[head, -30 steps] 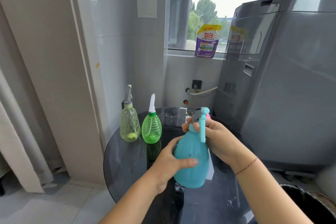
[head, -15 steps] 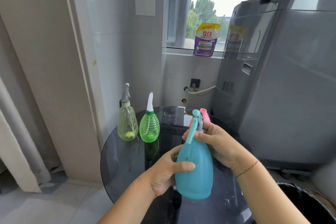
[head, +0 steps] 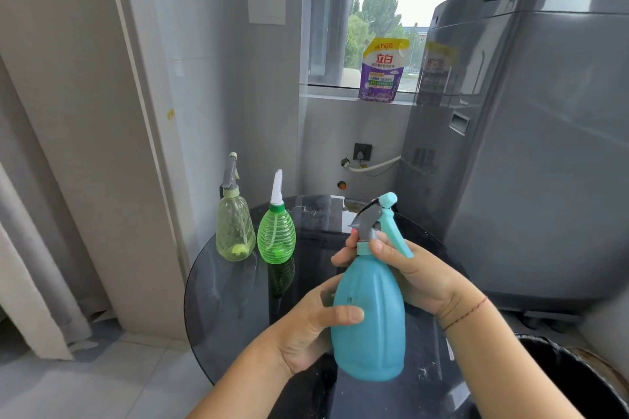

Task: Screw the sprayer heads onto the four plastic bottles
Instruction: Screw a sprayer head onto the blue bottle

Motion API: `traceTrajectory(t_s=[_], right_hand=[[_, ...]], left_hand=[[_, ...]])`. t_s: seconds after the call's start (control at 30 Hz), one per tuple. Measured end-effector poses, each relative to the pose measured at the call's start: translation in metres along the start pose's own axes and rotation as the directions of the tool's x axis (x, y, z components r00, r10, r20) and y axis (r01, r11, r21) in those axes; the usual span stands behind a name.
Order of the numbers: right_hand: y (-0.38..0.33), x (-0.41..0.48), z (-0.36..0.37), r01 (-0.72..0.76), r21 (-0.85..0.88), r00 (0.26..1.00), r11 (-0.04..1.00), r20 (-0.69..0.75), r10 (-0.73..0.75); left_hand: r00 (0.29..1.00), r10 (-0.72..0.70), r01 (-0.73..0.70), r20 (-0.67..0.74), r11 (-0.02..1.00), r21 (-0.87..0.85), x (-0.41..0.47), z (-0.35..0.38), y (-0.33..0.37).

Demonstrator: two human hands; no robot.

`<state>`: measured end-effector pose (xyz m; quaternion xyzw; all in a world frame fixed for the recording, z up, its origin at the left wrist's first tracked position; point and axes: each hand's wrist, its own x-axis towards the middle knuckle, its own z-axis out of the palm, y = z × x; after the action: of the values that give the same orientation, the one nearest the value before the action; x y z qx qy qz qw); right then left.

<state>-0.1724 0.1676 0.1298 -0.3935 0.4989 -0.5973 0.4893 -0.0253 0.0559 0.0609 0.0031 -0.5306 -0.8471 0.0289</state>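
I hold a light blue bottle upright above the round dark glass table. My left hand grips its body from the left. My right hand pinches the collar of its blue and grey sprayer head, whose trigger points down to the right. Two bottles with sprayer heads on stand at the table's far left: a pale yellow-green one and a bright green ribbed one. A pink bottle is almost wholly hidden behind the blue one.
A grey washing machine stands close on the right. A black bin sits at the lower right. A detergent pouch rests on the window sill. A wall and a curtain lie to the left.
The sprayer head has turned on the bottle: its trigger faced me, then swung left, and now points down to the right. The bottle has stayed in both hands.
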Motion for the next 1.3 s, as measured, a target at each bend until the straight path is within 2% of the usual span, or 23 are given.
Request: traceTrajectory(t_s=[0.03, 0.1, 0.17, 0.27, 0.33, 0.43, 0.5, 0.6, 0.67, 0.8, 0.87, 0.93, 1.03, 1.1, 1.17, 1.2, 1.23, 1.3], right_hand=[[0.000, 0.002, 0.002, 0.004, -0.046, 0.998, 0.999, -0.065, -0.007], [0.007, 0.010, 0.008, -0.005, -0.188, 0.957, 0.982, -0.286, -0.050], [0.018, 0.020, 0.020, -0.014, -0.307, 0.852, 0.952, -0.502, -0.149], [0.031, 0.028, 0.030, 0.028, -0.365, 0.713, 0.931, -0.645, -0.274], [0.030, 0.028, 0.027, 0.048, -0.367, 0.678, 0.929, -0.671, -0.300], [0.026, 0.024, 0.019, 0.105, -0.291, 0.719, 0.951, -0.638, -0.275], [0.023, 0.021, 0.015, 0.157, -0.246, 0.781, 0.956, -0.562, -0.273], [0.018, 0.015, 0.009, 0.177, -0.121, 0.897, 0.977, -0.389, -0.211], [0.012, 0.011, 0.005, 0.180, 0.009, 0.957, 0.984, -0.232, -0.173], [0.002, 0.008, 0.005, 0.157, 0.188, 0.984, 0.970, 0.051, -0.169], [0.000, 0.008, 0.006, 0.148, 0.190, 0.979, 0.971, 0.108, -0.170], [-0.002, 0.006, 0.006, 0.146, 0.144, 0.984, 0.979, 0.080, -0.159], [-0.004, 0.004, 0.006, 0.132, -0.014, 0.982, 0.991, -0.136, -0.132], [0.003, 0.009, 0.012, 0.112, -0.143, 0.935, 0.983, -0.321, -0.154], [0.012, 0.015, 0.020, 0.112, -0.230, 0.843, 0.967, -0.493, -0.215], [0.016, 0.016, 0.021, 0.111, -0.256, 0.816, 0.960, -0.528, -0.235], [0.017, 0.013, 0.019, 0.119, -0.254, 0.824, 0.960, -0.514, -0.238], [0.014, 0.007, 0.013, 0.119, -0.182, 0.891, 0.976, -0.414, -0.186]], left_hand=[[0.998, 0.004, -0.004, -0.068, 1.000, 0.001, 0.002, 0.003, 0.001], [0.954, 0.024, -0.010, -0.300, 0.999, 0.048, 0.009, 0.009, 0.000], [0.866, 0.094, -0.009, -0.492, 0.985, 0.174, 0.017, 0.018, -0.002], [0.775, 0.199, 0.005, -0.600, 0.948, 0.320, 0.023, 0.029, -0.006], [0.791, 0.174, 0.038, -0.586, 0.942, 0.332, 0.022, 0.027, -0.006], [0.905, 0.024, 0.081, -0.424, 0.970, 0.230, 0.015, 0.013, 0.001], [0.935, -0.051, 0.133, -0.352, 0.968, 0.212, 0.010, 0.006, 0.004], [0.964, -0.084, 0.142, -0.254, 0.965, 0.221, 0.005, -0.002, 0.008], [0.992, -0.096, 0.108, -0.083, 0.983, 0.146, 0.001, -0.006, 0.010], [0.977, -0.082, 0.082, 0.195, 0.997, 0.007, -0.004, -0.008, 0.007], [0.961, -0.070, 0.077, 0.266, 0.997, -0.014, -0.004, -0.008, 0.004], [0.973, -0.077, 0.078, 0.218, 0.997, 0.007, -0.002, -0.006, 0.004], [0.998, -0.058, 0.057, 0.007, 0.994, 0.094, 0.003, -0.005, 0.004], [0.979, -0.007, 0.049, -0.204, 0.978, 0.201, 0.010, -0.001, 0.001], [0.936, 0.052, 0.047, -0.349, 0.962, 0.269, 0.014, 0.004, -0.002], [0.924, 0.061, 0.048, -0.377, 0.961, 0.272, 0.016, 0.004, -0.004], [0.925, 0.054, 0.049, -0.377, 0.965, 0.257, 0.016, 0.004, -0.005], [0.944, 0.010, 0.064, -0.329, 0.975, 0.212, 0.013, 0.000, -0.001]])
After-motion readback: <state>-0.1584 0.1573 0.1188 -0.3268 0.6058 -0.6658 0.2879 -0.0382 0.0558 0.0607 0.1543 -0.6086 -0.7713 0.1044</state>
